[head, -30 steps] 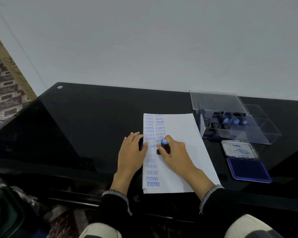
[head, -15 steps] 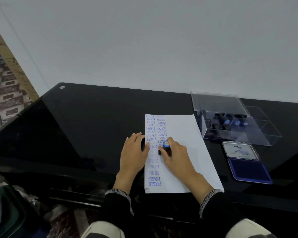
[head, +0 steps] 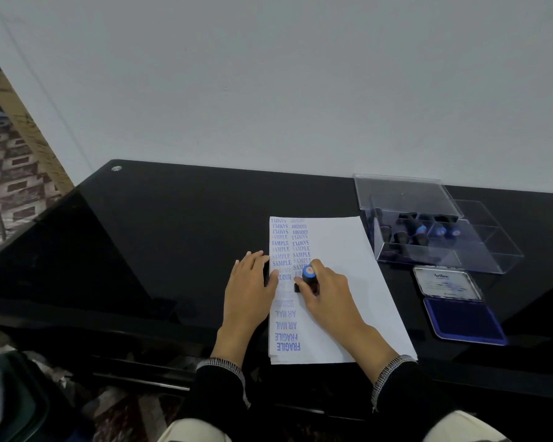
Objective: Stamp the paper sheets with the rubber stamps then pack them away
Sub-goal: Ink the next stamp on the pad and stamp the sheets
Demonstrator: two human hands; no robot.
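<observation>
We see a small black rubber stamp with a round blue cap (head: 309, 277) standing on a white paper sheet (head: 339, 282), its long axis close to upright and the blue cap tipped slightly towards us; its black base meets the paper in the second column of blue prints, just below the lowest "SAMPLE". The right hand (head: 328, 293) pinches the stamp, fingers curled round its body. The left hand (head: 248, 283) lies flat with its fingers spread, partly on the table and with the fingertips on the sheet's left edge.

The sheet lies with its long axis running away from us, tilted a little to the left at the far end. The prints nearest us ("FRAGILE", "AIR MAIL") read upside down from our side. Several prints in the middle of the left column are faint or covered by the hands, and we cannot read them. At the near left corner the layered edge suggests more than one sheet, though we cannot count them.

To the right stands a clear plastic compartment box (head: 492, 247) with its lid raised behind it; inside lie more black stamps with blue caps (head: 420, 231), their number hard to make out through the glare. Just in front of the box an open blue ink pad (head: 460, 317) rests, its lid label too small to read beyond the brand.

Everything sits on a glossy black table (head: 173, 234) against a plain pale wall (head: 268, 90). Patterned flooring (head: 10, 173) shows at the far left.
</observation>
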